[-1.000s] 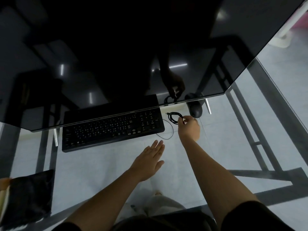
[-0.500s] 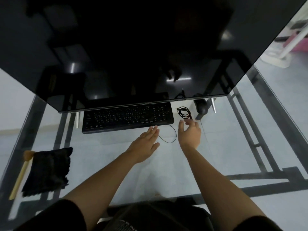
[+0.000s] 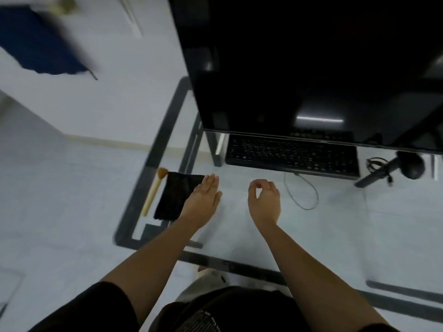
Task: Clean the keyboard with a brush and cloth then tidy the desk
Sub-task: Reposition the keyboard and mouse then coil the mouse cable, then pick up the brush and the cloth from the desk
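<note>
A black keyboard [image 3: 292,155] lies under the lower edge of the monitor [image 3: 311,68] on the glass desk [image 3: 335,224]. A black cloth [image 3: 177,195] lies at the desk's left end, with a wooden-handled brush [image 3: 153,190] just left of it. My left hand [image 3: 203,200] is flat with straight fingers, over the cloth's right edge. My right hand [image 3: 263,200] hovers in front of the keyboard, its fingers loosely curled and holding nothing.
A thin cable loop [image 3: 304,192] runs from the keyboard's front. A coiled black cable [image 3: 375,162] and a black mouse [image 3: 412,165] lie right of the keyboard. The desk's dark frame [image 3: 153,159] borders the glass on the left.
My right hand has let go of the coiled cable and pulled back. My left hand has moved left to the cloth. The view has swung left.
</note>
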